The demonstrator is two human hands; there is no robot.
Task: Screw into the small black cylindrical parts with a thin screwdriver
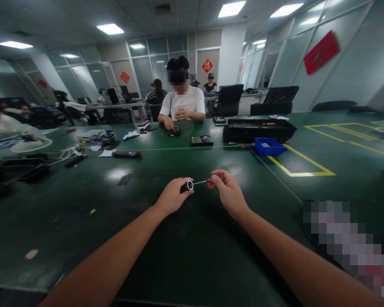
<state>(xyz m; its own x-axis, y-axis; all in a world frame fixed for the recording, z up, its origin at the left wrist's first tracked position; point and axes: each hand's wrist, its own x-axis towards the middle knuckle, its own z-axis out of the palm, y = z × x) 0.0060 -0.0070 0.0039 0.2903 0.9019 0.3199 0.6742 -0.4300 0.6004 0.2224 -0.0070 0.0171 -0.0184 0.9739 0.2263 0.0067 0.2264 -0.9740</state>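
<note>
Above the green table, my left hand [172, 197] is closed round a small black cylinder [190, 185], whose round end has a bright white ring and faces right. My right hand [228, 192] pinches a thin silvery rod [200, 183] near its reddish end, between thumb and fingers. The rod runs almost level between both hands, and its left end meets the ringed face of the cylinder. Whether it goes inside or only touches cannot be made out. My left fingers cover most of the cylinder's body.
Across the green table [141, 256], a person in a white shirt [192, 102] handles a small dark device [174, 131]. A circuit-board unit [201, 140], a long black tray [259, 130] and a blue bin [269, 147] stand ahead. Cables and dark parts lie at left.
</note>
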